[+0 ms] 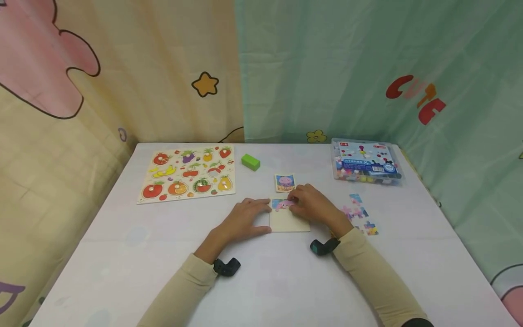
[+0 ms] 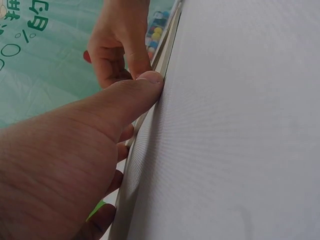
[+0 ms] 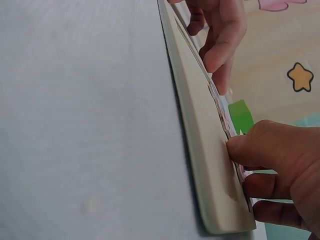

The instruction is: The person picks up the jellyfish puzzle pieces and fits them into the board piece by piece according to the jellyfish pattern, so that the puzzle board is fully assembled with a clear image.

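A pale wooden puzzle board (image 1: 289, 221) lies flat before me, with pink-and-blue jigsaw pieces (image 1: 279, 204) along its far side. My left hand (image 1: 244, 220) steadies the board's left edge, thumb at the near corner and fingers spread farther up. Over the board's far right part, my right hand (image 1: 313, 204) pinches a puzzle piece against the surface; its fingers mostly hide that piece. In the right wrist view, the right thumb (image 3: 242, 149) bears on the row's near edge. Just beyond the board lies a small square picture card (image 1: 284, 182) with a pink figure.
Loose jigsaw pieces (image 1: 359, 212) lie right of my right hand. A fruit puzzle board (image 1: 188, 175) is at the back left, beside a green block (image 1: 250, 162). At the back right sits a clear plastic box (image 1: 366, 162) of colourful parts. Curtains (image 1: 318, 68) hang behind the table.
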`<action>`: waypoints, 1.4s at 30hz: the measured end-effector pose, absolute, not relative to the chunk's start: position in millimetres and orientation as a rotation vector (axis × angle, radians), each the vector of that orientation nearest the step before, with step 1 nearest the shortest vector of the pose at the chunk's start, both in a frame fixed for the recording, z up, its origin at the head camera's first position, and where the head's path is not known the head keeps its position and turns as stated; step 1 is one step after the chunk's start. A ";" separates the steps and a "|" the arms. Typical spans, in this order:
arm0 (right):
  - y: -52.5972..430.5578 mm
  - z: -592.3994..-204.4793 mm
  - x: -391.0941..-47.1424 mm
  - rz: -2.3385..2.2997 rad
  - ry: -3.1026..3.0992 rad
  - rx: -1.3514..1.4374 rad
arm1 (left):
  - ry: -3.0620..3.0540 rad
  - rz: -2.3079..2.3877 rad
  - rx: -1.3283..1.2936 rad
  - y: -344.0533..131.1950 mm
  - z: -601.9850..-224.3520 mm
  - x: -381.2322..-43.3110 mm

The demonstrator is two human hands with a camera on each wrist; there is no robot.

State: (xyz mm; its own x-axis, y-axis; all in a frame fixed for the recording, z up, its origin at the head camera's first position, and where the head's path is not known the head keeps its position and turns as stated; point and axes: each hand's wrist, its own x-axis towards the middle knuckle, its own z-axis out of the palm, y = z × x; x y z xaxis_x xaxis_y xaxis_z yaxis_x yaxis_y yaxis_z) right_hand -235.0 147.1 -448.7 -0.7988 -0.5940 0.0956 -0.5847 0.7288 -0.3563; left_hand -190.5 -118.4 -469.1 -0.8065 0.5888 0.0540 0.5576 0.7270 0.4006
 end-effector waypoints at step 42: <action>158.4 -456.0 -241.1 -0.753 2.797 -1.062 | 2.842 0.635 0.958 -118.8 -468.0 -190.8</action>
State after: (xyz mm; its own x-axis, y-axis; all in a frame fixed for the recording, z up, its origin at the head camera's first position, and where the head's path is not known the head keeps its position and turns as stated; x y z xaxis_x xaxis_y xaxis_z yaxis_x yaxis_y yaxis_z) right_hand -241.1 158.4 -456.0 -0.7616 -0.6374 0.1166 -0.6098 0.6443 -0.4615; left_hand -190.8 -118.8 -468.0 -0.8019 0.5945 0.0590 0.5630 0.7191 0.4074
